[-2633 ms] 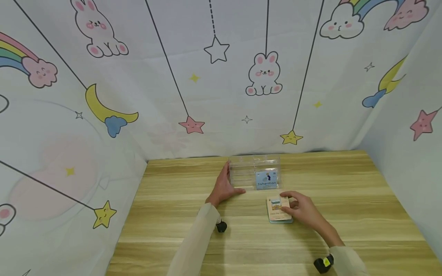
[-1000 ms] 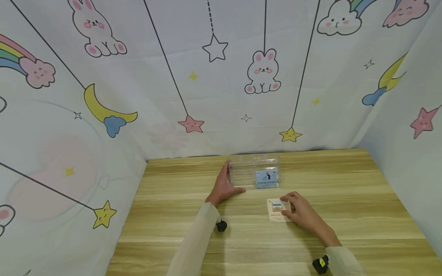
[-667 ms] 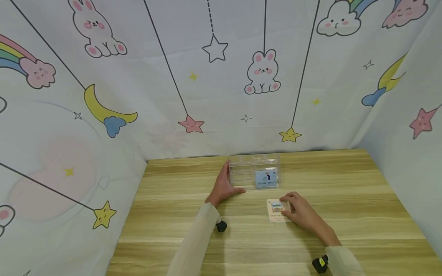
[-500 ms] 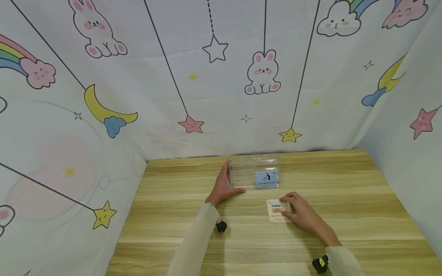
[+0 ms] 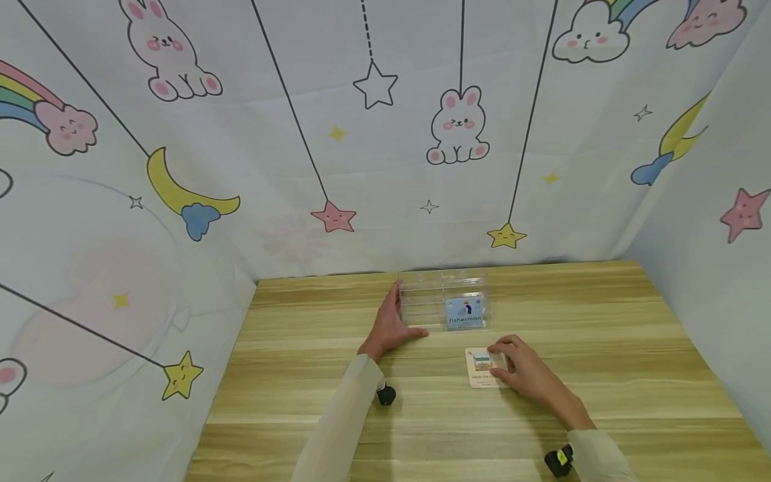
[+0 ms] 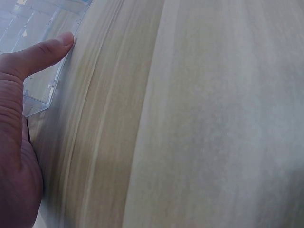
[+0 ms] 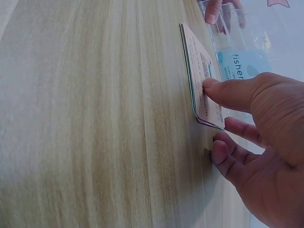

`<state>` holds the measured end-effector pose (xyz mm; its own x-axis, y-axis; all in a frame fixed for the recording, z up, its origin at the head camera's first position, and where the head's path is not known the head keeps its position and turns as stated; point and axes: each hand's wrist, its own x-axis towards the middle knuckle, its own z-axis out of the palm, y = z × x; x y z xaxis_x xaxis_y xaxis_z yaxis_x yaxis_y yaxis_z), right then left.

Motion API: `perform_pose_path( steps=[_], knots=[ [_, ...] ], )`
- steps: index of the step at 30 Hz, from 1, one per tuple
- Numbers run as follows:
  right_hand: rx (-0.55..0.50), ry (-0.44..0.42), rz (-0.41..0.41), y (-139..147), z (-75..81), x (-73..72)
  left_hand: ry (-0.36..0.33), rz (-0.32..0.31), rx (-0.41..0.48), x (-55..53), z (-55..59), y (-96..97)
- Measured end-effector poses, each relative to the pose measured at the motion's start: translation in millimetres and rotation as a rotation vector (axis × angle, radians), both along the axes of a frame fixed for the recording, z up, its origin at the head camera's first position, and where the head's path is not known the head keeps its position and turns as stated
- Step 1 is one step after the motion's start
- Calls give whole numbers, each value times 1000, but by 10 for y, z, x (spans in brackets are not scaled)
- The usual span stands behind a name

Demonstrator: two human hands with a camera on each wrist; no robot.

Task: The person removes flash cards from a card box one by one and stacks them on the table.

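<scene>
At the back of the table stands a clear plastic compartmented holder, with a blue "fisherman" card in its lower right compartment. My left hand grips the holder's left end, thumb along the front edge and fingers by the side. In front of the holder lies a small stack of cards, the top one pale peach with a picture and text. My right hand pinches the stack at its right side. The right wrist view shows the thumb pressing on the top card, with several card edges layered beneath.
The wooden table ends at the back against a white cloth printed with bunnies, stars and moons. Cloth also hangs along the left and right sides. Each wrist carries a small black camera.
A blue card edge that stuck out at the stack's near side has gone under the peach card. The right hand has shifted only slightly; the left hand and holder stay put.
</scene>
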<state>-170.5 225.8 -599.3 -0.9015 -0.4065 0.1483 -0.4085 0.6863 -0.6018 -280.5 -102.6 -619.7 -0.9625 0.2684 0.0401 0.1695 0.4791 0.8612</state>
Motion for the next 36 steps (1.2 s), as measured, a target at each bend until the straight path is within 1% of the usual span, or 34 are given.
perform_pose_path(
  steps=[4, 9, 15, 21, 27, 31, 36],
  knots=[
    [9, -31, -9, 0, 21, -8, 5, -2, 1, -11, -11, -2],
    [-22, -64, -32, -7, 53, -21, 23, -7, 10, -17, -22, -3],
    [-35, -43, -43, -25, 108, -73, 22, -8, 11, -17, -22, -6],
    [-53, -19, -45, -56, 230, -168, 15, -6, 2, -14, -33, -18],
    [-66, -36, -62, -80, 327, -289, 22, -8, -6, -12, -32, -20],
    [-77, -18, -69, -92, 344, -359, 26, -14, -9, -10, -31, -20],
    [-89, 1, -68, -107, 357, -401, 21, -18, -14, -10, -35, -22]
  ],
)
